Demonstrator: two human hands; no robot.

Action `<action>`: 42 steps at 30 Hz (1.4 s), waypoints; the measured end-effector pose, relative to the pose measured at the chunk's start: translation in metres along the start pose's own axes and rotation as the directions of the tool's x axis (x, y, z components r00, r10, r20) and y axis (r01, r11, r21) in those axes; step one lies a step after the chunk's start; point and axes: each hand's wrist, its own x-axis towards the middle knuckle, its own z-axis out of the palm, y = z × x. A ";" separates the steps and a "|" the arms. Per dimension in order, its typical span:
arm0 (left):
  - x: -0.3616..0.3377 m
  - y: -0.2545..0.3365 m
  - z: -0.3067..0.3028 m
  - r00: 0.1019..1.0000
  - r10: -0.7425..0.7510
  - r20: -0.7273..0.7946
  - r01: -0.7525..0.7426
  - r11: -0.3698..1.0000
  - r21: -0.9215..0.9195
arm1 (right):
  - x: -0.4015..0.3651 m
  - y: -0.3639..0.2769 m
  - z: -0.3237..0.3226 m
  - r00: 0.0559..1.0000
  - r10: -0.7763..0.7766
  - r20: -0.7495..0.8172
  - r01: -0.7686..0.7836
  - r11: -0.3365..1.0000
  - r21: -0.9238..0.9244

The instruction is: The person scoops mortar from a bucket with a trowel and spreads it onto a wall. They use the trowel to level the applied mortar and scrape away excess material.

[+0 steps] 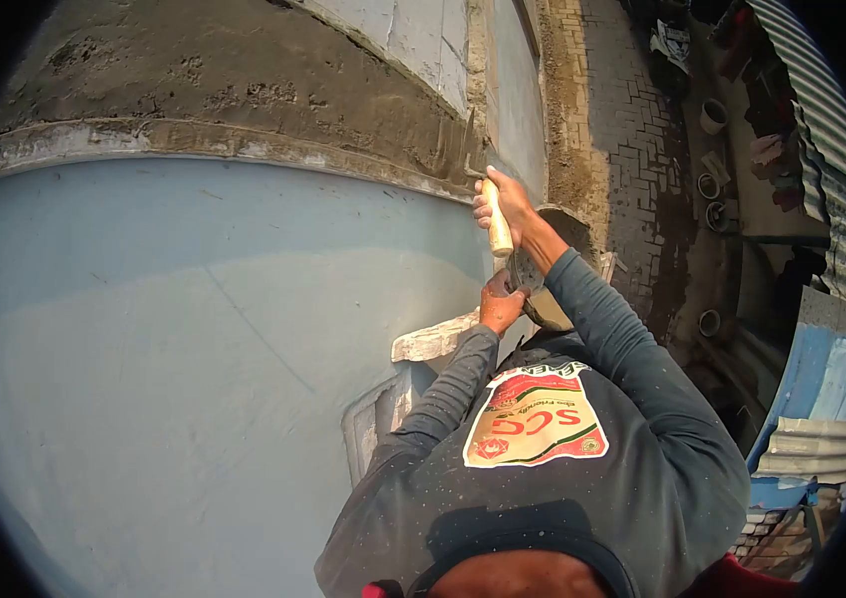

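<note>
My right hand (515, 204) is wrapped round the pale wooden handle (495, 217) of a trowel. Its bent metal shank (473, 167) reaches up to the corner of a band of rough grey-brown mortar (244, 80); the blade shows only thinly there. Lower down and closer to my body, my left hand (501, 303) is closed, fingers curled. What it grips is mostly hidden; a greyish, mortar-smeared surface (525, 271) shows just beside it. A tan, container-like thing (549, 311) is partly visible behind my right forearm.
A smooth light-blue wall (164, 329) fills the left side. A chipped white ledge (435, 339) juts out near my left forearm. Far below on the right lie a paved path (632, 149), several buckets (713, 117) and corrugated roofing sheets (822, 130).
</note>
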 end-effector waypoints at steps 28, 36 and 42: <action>-0.019 0.058 -0.052 0.980 0.127 -0.152 -0.089 0.968 0.234 | -0.049 -0.151 -0.015 0.870 -0.399 0.288 0.202 -0.244 -0.948; -0.018 0.040 -0.041 0.970 0.049 -0.237 0.065 0.889 0.452 | 0.045 -0.176 -0.069 0.855 -0.130 0.501 0.107 -0.903 -0.417; -0.031 0.049 -0.046 0.966 -0.036 -0.256 0.161 0.858 0.488 | 0.112 -0.165 -0.046 0.801 0.041 0.597 0.168 -0.973 -0.159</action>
